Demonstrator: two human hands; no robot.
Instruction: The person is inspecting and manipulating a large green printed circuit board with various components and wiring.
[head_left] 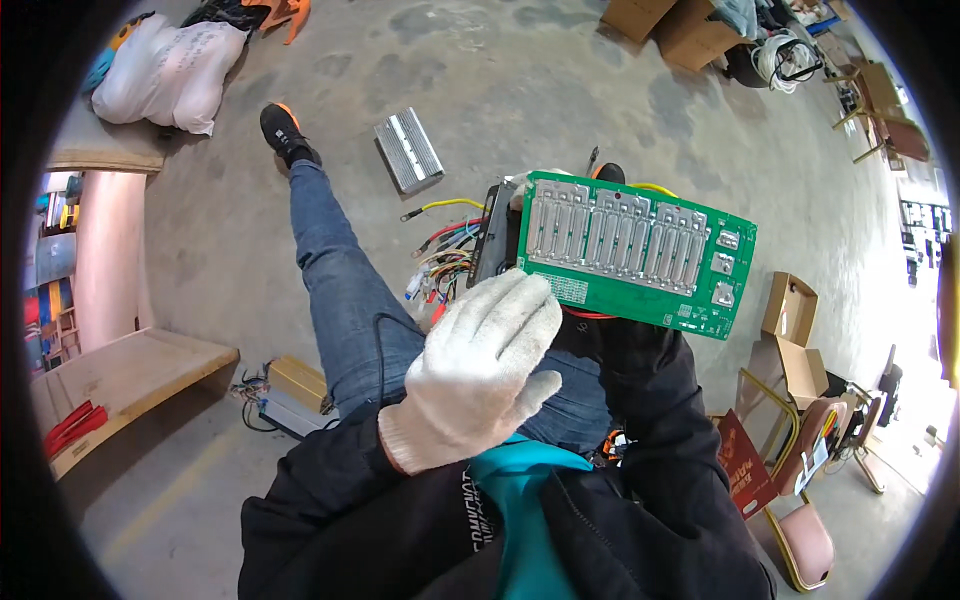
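My left hand point(480, 375), in a white knit glove, is stretched out flat with its back up, and its fingertips come up to the lower left corner of a green circuit board point(600, 295). Rows of silvery metal strips cover the board's face. My right sleeve point(650, 375) runs up behind the board's lower edge; my right hand supports the board from behind, its fingers mostly hidden. Left of the board shows a dark metal case point(487, 240), partly covered. Red and yellow cables and a bundle of thin wires point(445, 270) with connectors spread out from it.
A silver finned metal box point(410, 152) lies on the concrete floor beyond my legs. Gold and silver boxes point(295, 385) with wires lie near a wooden bench point(140, 375) bearing red-handled tools point(75, 428). Open cartons point(792, 310) and chairs point(808, 545) stand at right; white sacks point(170, 75) sit far left.
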